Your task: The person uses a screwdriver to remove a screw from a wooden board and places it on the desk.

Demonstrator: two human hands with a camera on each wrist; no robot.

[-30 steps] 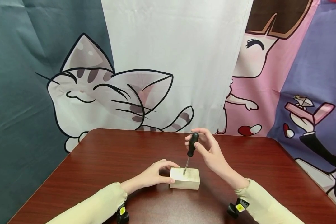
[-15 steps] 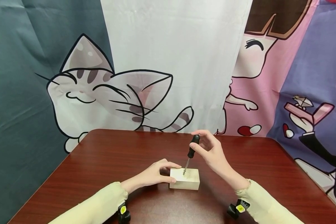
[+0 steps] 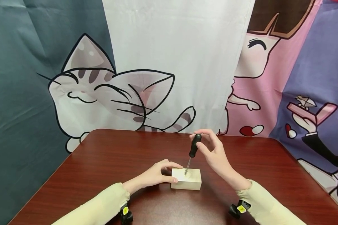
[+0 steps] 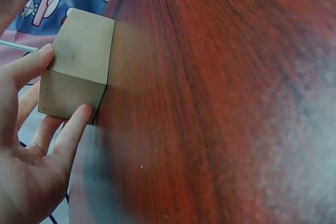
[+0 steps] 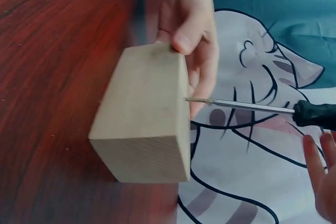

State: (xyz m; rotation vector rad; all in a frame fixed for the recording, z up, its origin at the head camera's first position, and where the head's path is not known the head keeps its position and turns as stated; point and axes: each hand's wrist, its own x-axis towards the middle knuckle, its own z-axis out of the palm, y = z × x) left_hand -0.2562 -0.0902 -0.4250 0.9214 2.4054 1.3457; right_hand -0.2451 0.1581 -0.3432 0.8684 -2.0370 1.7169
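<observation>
My left hand holds the left end of a pale wooden block, thumb on the near side and fingers at the end and far side. In the left wrist view, the thumb lies along the top edge of the block. My right hand has thumb and fingers around the black handle of a screwdriver, which leans slightly right above the block. A small screw stands in the block's top face, with the screwdriver's tip meeting its head. How deep the screw sits is hidden.
The block rests on a dark red-brown wooden table. Behind the table hangs a cloth printed with a cartoon cat and figures. Both forearms wear black wrist cameras near the table's front.
My right fingers and thumb have shifted around the screwdriver handle, drawing in and then loosening slightly. The handle's tilt varies a little. The block and my left hand stay nearly in place.
</observation>
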